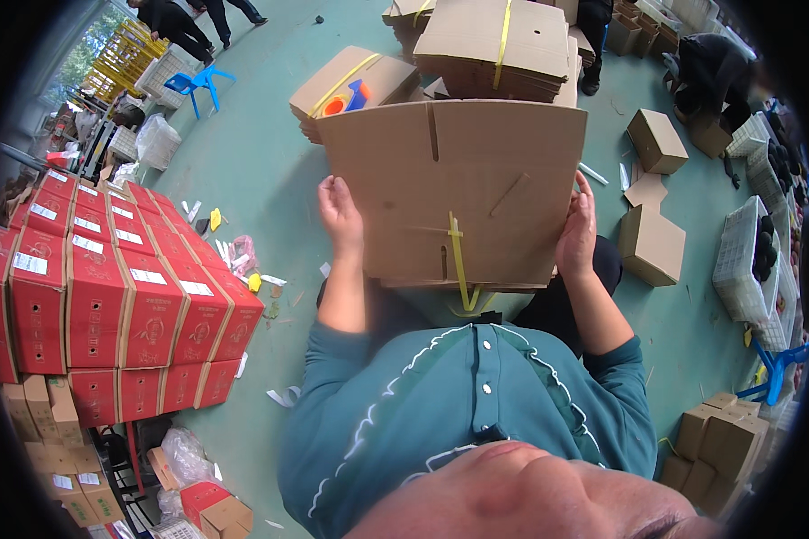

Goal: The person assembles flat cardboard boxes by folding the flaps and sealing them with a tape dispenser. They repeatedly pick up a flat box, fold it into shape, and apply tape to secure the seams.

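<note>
Brown cardboard sheet [476, 184] between left hand [342, 214], right hand [579, 232].

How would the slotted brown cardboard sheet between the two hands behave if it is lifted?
The slotted brown cardboard sheet would probably stay fairly stiff: its broad face looks flat between the left hand and right hand. It might bend more easily near the upper slot, where its edge is cut.

That flat brown cardboard sheet [395, 180] is plain, the plastic strap [459, 260] bright yellow; those boxy red cartons [92, 301] carry white labels [87, 243], the teal shirt [422, 404] wavy white trim [360, 434].
</note>
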The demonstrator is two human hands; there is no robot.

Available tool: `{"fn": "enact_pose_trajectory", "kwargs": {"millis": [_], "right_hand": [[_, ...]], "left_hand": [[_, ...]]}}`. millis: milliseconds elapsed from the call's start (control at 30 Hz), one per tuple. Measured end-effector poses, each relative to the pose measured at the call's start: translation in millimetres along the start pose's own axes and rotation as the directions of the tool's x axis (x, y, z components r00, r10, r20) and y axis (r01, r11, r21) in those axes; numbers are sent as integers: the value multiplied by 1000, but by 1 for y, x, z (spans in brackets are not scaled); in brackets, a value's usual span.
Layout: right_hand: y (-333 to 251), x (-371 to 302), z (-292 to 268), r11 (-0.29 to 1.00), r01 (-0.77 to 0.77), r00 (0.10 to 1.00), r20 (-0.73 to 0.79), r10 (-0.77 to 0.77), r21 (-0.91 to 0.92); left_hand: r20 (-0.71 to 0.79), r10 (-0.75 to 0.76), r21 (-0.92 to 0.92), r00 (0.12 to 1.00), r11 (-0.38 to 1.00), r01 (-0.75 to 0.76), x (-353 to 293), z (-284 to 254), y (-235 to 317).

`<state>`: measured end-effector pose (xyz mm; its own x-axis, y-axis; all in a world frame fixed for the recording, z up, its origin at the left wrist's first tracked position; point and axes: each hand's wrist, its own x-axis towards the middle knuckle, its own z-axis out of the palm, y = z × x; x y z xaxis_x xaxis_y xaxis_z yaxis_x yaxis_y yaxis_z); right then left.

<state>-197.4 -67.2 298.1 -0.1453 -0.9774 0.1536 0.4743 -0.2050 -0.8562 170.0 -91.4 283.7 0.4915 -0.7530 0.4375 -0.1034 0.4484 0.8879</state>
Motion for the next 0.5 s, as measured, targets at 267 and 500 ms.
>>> {"fn": "enact_pose_trajectory", "kwargs": {"millis": [267,500], "right_hand": [[-153,26,35,942,335,822,491,-287,-10],[-215,51,49,824,269,324,853,410,-499]], "left_hand": [[50,299,-58,953,953,-296,-1,14,80],[239,702,436,671,540,-720,3,42,129]]}}
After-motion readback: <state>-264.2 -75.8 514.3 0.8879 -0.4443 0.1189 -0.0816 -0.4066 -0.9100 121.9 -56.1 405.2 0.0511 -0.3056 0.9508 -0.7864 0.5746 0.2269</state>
